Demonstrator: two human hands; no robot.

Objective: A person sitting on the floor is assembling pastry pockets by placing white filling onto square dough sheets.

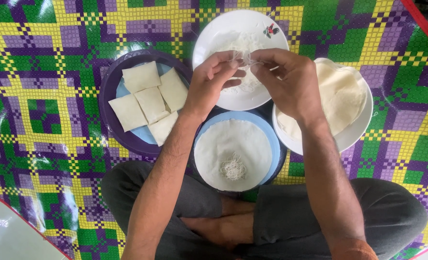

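Fingers of the left hand (214, 77) and right hand (284, 79) pinch one tuft of thin white noodles (245, 58) between them, above the white noodle plate (209, 38). Straight toward the person lies one round wrapper (233, 144) on a blue plate (273, 144), one small noodle heap (233, 168) on it. Left: five folded parcels (149, 101) on a purple tray (109, 91). Right: one plate of stacked wrappers (341, 96).

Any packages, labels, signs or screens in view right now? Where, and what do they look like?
No packages, signs or screens.
Only marking: a small red-and-dark printed motif on the upper right rim of the white plate of white noodle strands, just above the right hand.
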